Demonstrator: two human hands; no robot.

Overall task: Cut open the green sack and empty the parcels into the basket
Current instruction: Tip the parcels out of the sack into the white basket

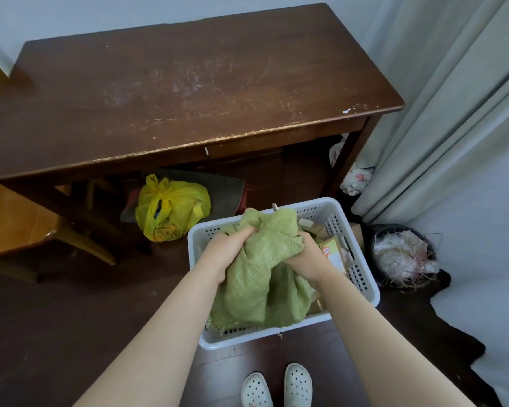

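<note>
Emptying step: I judge the sack is cut open and mostly drained, since boxes lie in the basket and the cloth hangs limp; what is left is shaking out any stragglers.
Left hand (pixel 227 252): fingers curled tight into a bunch of the green weave, near the sack's upper end.
Right hand (pixel 304 261): also clenched on a fold of cloth, just beside the left, with the fabric gathered between the two fists.
Green sack (pixel 259 292): crumpled, draped inside the basket, its lower end resting on the near wall.
Parcels (pixel 331 249): brown boxes, one with a printed label, sit in the basket's right half against the sack. I cannot tell whether any hide in the folds.
Basket (pixel 360 277): white, perforated, on the dark floor just ahead of my shoes (pixel 276 389).
Doing it well: I would lift both fists straight up over the basket's middle, let the open end hang lowest, and shake gently so nothing jumps the rim.
Risk: the loose hem on the near wall could tip a late parcel onto the floor.
</note>
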